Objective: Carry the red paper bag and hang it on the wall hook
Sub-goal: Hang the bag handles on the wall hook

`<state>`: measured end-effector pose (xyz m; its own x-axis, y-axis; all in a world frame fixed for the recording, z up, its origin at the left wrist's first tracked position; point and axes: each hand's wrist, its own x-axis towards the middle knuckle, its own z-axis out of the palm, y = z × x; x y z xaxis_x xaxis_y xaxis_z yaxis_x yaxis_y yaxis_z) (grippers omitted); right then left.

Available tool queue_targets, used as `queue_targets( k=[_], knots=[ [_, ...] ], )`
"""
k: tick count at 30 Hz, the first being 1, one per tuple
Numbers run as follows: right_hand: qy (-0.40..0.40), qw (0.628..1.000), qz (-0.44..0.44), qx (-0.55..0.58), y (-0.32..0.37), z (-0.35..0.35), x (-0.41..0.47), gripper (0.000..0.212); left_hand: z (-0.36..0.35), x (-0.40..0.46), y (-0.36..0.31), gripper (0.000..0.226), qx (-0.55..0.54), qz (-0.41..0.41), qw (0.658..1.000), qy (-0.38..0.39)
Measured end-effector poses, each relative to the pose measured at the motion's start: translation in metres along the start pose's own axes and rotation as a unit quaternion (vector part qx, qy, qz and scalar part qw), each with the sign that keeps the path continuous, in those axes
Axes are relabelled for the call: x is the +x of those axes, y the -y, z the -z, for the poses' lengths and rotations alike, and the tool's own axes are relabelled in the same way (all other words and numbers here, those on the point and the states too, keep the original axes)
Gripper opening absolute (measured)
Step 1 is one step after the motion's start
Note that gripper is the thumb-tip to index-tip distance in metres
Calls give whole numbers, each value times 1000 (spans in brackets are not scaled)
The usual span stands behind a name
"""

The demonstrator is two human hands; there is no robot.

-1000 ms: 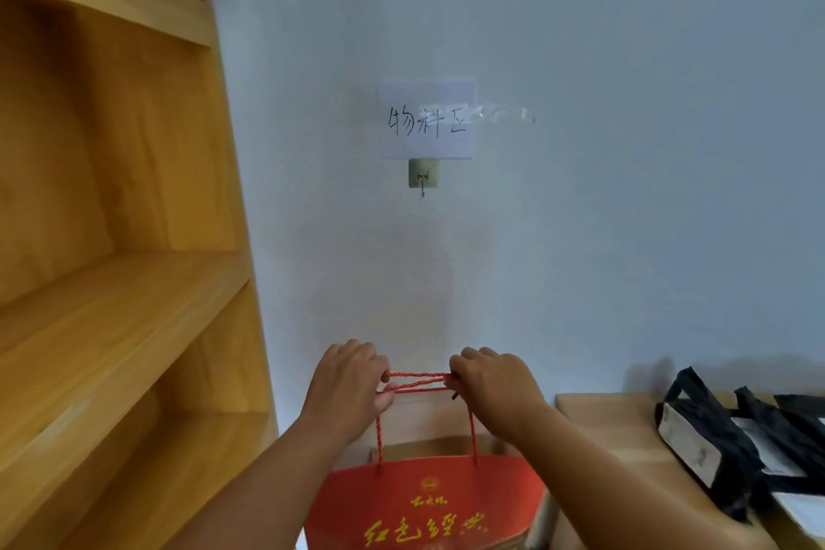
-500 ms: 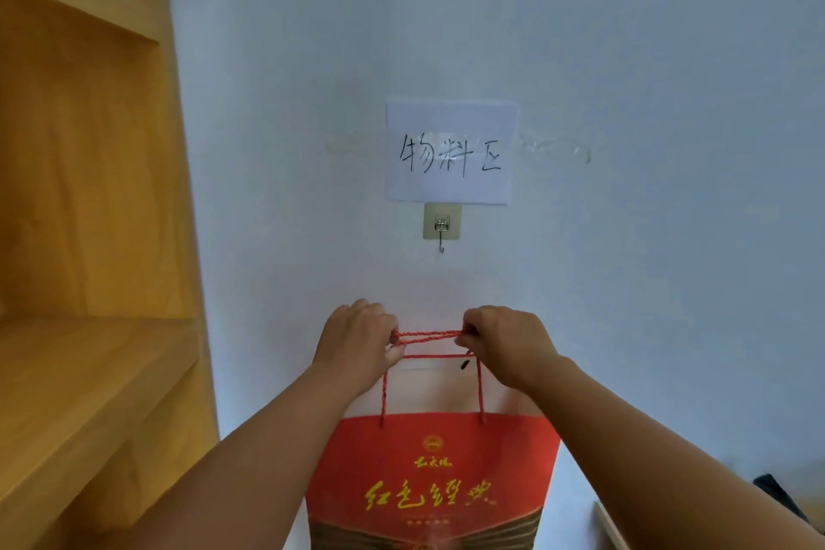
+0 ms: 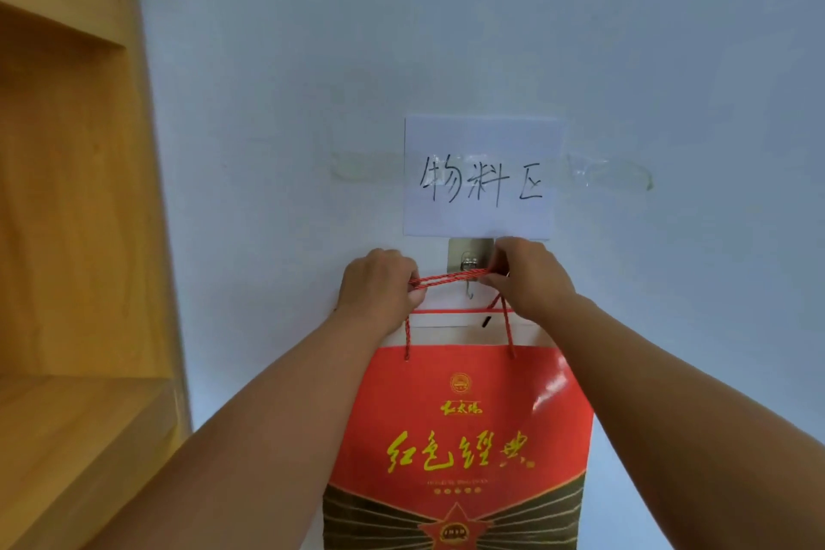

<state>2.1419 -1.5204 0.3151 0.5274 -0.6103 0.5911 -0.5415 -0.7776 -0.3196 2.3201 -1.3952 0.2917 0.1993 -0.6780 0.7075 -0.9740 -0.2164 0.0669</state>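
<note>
The red paper bag (image 3: 464, 429) with gold lettering hangs from its red rope handles (image 3: 451, 279), pulled taut between my two hands. My left hand (image 3: 377, 284) grips the handles' left end and my right hand (image 3: 524, 275) pinches the right end. The small metal wall hook (image 3: 468, 263) on its square adhesive plate sits right behind the stretched rope, and the hook's tip shows just below the rope. I cannot tell whether the rope rests on the hook.
A white paper label (image 3: 480, 176) with handwritten characters is stuck to the pale wall just above the hook. A wooden shelving unit (image 3: 76, 237) stands close at the left.
Both hands have lifted the bag up the wall, from well below the hook to hook height. The view has come closer to the wall.
</note>
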Motion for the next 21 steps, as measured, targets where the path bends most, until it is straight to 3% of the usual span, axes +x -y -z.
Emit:
queue_targets(
  k=[10, 21],
  knots=[
    [32, 999, 4, -14, -22, -15, 10, 20, -29, 6, -5, 28, 49, -62, 997, 6],
    [99, 995, -17, -17, -37, -32, -15, 23, -54, -17, -19, 38, 44, -41, 997, 46]
  ],
)
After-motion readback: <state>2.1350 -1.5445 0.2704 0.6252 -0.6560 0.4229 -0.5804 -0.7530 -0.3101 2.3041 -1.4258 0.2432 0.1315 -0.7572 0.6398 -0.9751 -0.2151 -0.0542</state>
